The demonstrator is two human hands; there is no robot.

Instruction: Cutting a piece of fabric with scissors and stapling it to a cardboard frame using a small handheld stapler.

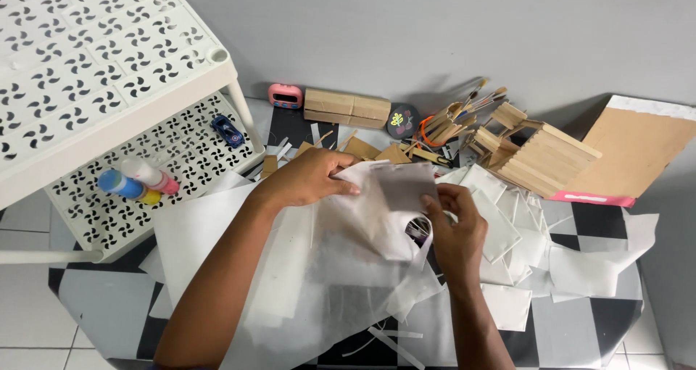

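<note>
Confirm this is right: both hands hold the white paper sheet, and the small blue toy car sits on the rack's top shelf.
Not quite. The head view shows the blue toy car on the white rack's lower shelf, not the top. Both the left hand and right hand do hold the white paper sheet.

A home craft corner: paintbrushes [475, 103], craft-stick model [540, 156], paint bottles [138, 181] on a tiled floor [29, 319].

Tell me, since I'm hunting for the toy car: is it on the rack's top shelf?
No, the blue toy car sits on the white rack's lower shelf.

Checkered floor mat [602, 225], paper scraps [587, 268], cardboard [638, 149]
</note>
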